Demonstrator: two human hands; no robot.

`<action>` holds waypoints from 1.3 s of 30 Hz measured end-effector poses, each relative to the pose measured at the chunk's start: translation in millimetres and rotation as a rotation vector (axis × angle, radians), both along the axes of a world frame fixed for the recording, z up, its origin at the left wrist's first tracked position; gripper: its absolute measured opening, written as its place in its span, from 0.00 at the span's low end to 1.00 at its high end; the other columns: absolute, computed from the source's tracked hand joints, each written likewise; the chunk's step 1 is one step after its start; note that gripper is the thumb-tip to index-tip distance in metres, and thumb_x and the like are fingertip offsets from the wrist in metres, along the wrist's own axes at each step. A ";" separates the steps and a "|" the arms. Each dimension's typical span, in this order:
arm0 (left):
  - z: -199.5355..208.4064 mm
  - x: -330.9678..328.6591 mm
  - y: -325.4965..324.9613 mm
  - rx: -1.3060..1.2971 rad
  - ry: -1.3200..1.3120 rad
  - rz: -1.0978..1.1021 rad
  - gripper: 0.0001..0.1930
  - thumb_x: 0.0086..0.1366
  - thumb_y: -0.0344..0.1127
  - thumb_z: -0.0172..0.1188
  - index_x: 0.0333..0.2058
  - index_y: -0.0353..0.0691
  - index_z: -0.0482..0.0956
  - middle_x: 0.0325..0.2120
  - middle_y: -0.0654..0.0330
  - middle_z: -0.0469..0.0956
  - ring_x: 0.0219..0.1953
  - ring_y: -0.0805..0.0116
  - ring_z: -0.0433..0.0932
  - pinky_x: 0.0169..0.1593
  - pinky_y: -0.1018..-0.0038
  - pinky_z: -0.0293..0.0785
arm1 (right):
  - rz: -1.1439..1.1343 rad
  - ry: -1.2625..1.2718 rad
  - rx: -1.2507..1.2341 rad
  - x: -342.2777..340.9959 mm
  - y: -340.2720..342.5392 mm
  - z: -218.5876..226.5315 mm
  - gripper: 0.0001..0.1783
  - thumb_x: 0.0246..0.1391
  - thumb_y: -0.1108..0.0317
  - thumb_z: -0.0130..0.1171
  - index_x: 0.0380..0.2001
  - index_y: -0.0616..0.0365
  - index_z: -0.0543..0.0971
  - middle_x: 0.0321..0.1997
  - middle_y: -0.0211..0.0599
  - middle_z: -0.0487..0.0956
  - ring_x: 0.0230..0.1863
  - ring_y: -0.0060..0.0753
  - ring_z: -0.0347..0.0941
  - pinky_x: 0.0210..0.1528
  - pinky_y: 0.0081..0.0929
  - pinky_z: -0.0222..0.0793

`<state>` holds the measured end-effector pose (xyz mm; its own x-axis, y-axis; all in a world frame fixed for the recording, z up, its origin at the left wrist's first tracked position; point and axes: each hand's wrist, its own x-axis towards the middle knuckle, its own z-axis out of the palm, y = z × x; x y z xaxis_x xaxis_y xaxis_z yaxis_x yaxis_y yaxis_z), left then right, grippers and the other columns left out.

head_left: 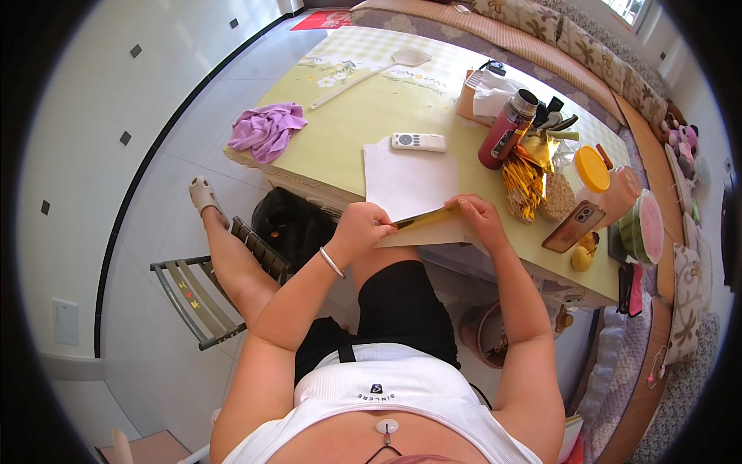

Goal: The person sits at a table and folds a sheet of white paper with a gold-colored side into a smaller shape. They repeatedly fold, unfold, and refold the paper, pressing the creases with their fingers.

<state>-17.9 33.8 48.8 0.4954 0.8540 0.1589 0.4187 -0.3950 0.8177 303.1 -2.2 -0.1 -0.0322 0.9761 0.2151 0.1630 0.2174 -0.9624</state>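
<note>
A narrow strip of shiny gold foil paper [423, 220] is stretched between my two hands, over the near edge of the white paper sheet [410, 182]. My left hand [362, 229] pinches the strip's left end between thumb and fingers. At its right end, the fingertips of my right hand [479, 218] are closed on the foil. On the sheet's far edge lies a white remote control [418, 141]. To the right of my right hand sits a bunch of folded gold foil pieces [523, 188], leaning against a clear jar with a yellow lid [592, 169].
A dark red flask [506, 131] stands beside a tissue box [468, 94]. Farther right are a phone [573, 226], a yellow fruit [581, 258] and a cut watermelon [642, 228]. A purple cloth [267, 131] and a fly swatter [363, 81] lie at left. Below is a bin [481, 334].
</note>
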 end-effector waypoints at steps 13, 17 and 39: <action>-4.8 6.3 17.5 -0.275 -0.236 0.040 0.14 0.65 0.36 0.69 0.24 0.32 0.83 0.17 0.70 0.76 0.22 0.81 0.69 0.29 0.79 0.66 | 0.001 -0.048 -0.050 -2.0 -0.6 5.0 0.20 0.70 0.58 0.57 0.46 0.66 0.83 0.50 0.36 0.82 0.54 0.31 0.75 0.62 0.28 0.67; -6.8 3.9 18.5 -0.307 -0.297 -0.025 0.13 0.65 0.36 0.70 0.27 0.32 0.84 0.21 0.70 0.78 0.24 0.82 0.71 0.31 0.80 0.68 | -0.012 0.162 -0.092 6.0 1.8 -7.4 0.20 0.70 0.57 0.58 0.44 0.68 0.83 0.50 0.35 0.82 0.54 0.28 0.75 0.60 0.27 0.68; -42.8 6.9 42.1 0.243 -0.060 0.362 0.14 0.60 0.29 0.68 0.45 0.35 0.82 0.26 0.60 0.81 0.38 0.59 0.78 0.45 0.63 0.75 | -0.497 -0.627 0.264 -30.4 6.2 5.6 0.11 0.49 0.67 0.71 0.21 0.60 0.80 0.39 0.40 0.82 0.46 0.47 0.75 0.51 0.41 0.70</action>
<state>-11.0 76.0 6.0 0.1545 0.9053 0.3956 0.5199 -0.4150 0.7466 272.7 4.1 5.5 0.1983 0.8283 0.5241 0.7867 0.1844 -0.5891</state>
